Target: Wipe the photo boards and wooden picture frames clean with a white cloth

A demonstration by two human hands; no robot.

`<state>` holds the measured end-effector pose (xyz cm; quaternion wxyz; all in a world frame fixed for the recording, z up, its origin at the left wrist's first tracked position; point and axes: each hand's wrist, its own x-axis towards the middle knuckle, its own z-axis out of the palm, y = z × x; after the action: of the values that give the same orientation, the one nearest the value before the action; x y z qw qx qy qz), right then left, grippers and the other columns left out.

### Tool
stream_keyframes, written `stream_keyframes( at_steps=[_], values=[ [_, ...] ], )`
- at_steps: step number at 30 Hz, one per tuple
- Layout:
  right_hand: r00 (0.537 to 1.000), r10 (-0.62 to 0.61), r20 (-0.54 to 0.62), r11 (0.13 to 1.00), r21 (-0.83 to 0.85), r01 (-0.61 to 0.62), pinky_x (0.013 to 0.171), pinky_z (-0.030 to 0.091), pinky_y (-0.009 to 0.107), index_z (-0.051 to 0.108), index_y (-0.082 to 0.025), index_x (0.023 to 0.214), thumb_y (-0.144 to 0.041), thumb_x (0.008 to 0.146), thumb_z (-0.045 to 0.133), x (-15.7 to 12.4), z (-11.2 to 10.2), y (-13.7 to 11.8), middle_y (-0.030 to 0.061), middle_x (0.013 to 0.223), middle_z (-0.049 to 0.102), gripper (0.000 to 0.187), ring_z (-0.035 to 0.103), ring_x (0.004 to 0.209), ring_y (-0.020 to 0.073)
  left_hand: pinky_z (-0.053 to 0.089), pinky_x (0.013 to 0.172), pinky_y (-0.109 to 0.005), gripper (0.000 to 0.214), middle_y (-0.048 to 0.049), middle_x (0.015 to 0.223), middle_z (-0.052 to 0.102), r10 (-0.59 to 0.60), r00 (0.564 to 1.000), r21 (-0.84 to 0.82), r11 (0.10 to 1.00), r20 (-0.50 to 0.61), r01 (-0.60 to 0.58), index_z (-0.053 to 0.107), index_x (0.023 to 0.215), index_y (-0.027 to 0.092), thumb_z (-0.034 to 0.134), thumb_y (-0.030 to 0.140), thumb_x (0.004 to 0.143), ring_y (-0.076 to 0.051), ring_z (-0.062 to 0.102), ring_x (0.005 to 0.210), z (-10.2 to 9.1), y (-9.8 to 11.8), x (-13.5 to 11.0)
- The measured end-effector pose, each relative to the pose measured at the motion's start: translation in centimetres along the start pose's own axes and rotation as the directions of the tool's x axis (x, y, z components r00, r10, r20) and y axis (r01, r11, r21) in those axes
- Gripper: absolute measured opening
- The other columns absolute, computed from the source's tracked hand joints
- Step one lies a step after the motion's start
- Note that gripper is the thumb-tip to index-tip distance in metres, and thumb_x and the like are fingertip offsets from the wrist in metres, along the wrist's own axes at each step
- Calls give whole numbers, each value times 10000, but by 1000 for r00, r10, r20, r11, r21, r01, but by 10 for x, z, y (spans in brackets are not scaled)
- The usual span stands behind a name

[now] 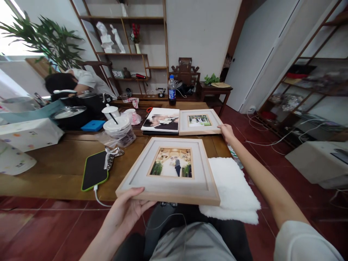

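Note:
My left hand [130,206] grips the near left edge of a light wood picture frame [170,198], thumb on top and fingers underneath. That frame holds a wedding photo and is tilted toward me at the table's near edge. Stretched out to the right, my right hand [227,132] has its fingers on the right corner of a second picture frame [185,128], which lies farther back with a smaller photo in it. Against that frame's left side lies a photo album [160,121] with a couple on its cover. A fluffy white cloth [231,185] lies to the right of the near frame.
On the wooden table [65,156] are a phone [95,172] on a charging cable, a lidded plastic cup [118,128], a blue box [92,125], a black pot [72,117] and a cola bottle [172,92]. Behind the pots a person [81,79] leans forward. Cables cross the floor at right.

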<state>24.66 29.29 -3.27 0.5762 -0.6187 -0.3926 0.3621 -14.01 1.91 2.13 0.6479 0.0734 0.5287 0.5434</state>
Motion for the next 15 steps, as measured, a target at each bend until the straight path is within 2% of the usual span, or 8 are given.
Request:
stream_keyframes(
  at_steps=[3,6,11,15],
  values=[
    [992,-88,-94,976,-209,66,898,417,379,540,-204,617,-277,628,647,1,-2,-1,70,822,626,130,501,1004,283,604,586,-361,459,-84,803,686,10,1000,0,1000,25,-10,554,1139,134,494,-24,712,-216,686,654,-2,-2,3],
    [986,-125,-110,933,-352,79,906,386,389,556,-197,613,-329,677,611,2,0,-4,107,882,653,156,521,997,300,604,613,-376,462,-86,816,687,13,999,2,1000,41,-13,547,1145,133,500,-20,712,-215,688,660,-3,-3,6],
    [992,-112,-51,878,-472,75,872,402,374,642,-154,766,-376,712,583,-1,-4,-7,128,950,671,236,566,974,288,602,676,-406,435,-77,813,686,8,996,-14,1000,84,-7,545,1133,127,514,-18,724,-227,694,708,-6,-2,8],
    [991,-128,25,861,-494,123,903,398,347,645,-126,997,-384,725,598,-9,-17,-12,128,1089,650,378,571,1022,248,602,679,-405,411,-81,818,685,14,995,-20,1000,100,-12,546,1126,124,506,-18,742,-233,695,727,-8,-3,10]
  ],
)
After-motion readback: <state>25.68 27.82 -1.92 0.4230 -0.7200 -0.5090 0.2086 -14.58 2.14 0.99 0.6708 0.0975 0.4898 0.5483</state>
